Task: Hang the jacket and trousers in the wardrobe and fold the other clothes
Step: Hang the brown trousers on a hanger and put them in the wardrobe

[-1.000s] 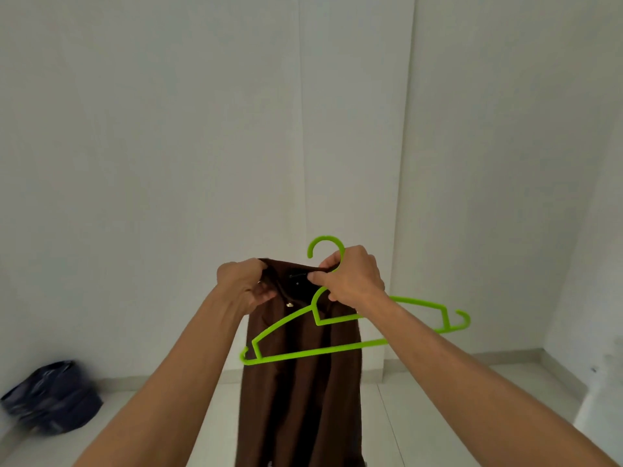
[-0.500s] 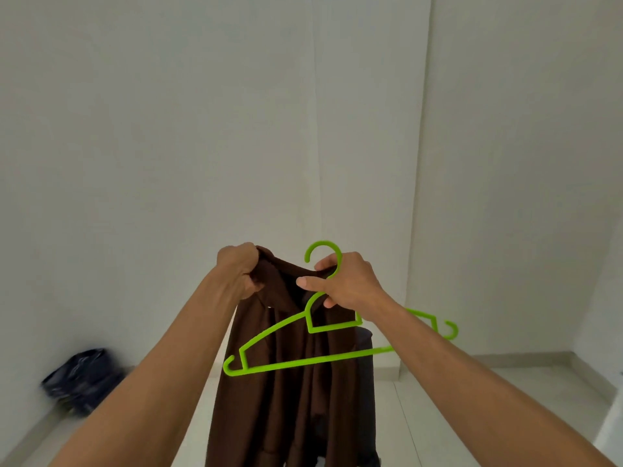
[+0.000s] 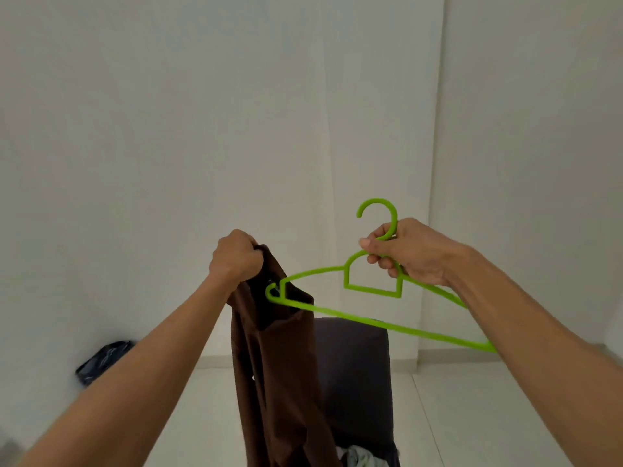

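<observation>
A brown jacket [image 3: 276, 372] hangs down in front of me, bunched at its top in my left hand [image 3: 236, 257], which grips the cloth. My right hand [image 3: 408, 254] holds a bright green plastic hanger [image 3: 371, 291] by the neck just under its hook. The hanger tilts down to the right. Its left tip pokes into the jacket's dark opening near my left hand. The rest of the hanger is outside the garment.
A dark chair back [image 3: 354, 375] stands behind the jacket, with light crumpled clothes [image 3: 357, 458] on its seat. A dark bag [image 3: 101, 362] lies on the white floor by the left wall. White walls meet in a corner ahead on the right.
My right hand has pulled the hanger up and to the right, away from the collar. Only the hanger's left tip is now in the jacket. The jacket hangs narrower from my left hand.
</observation>
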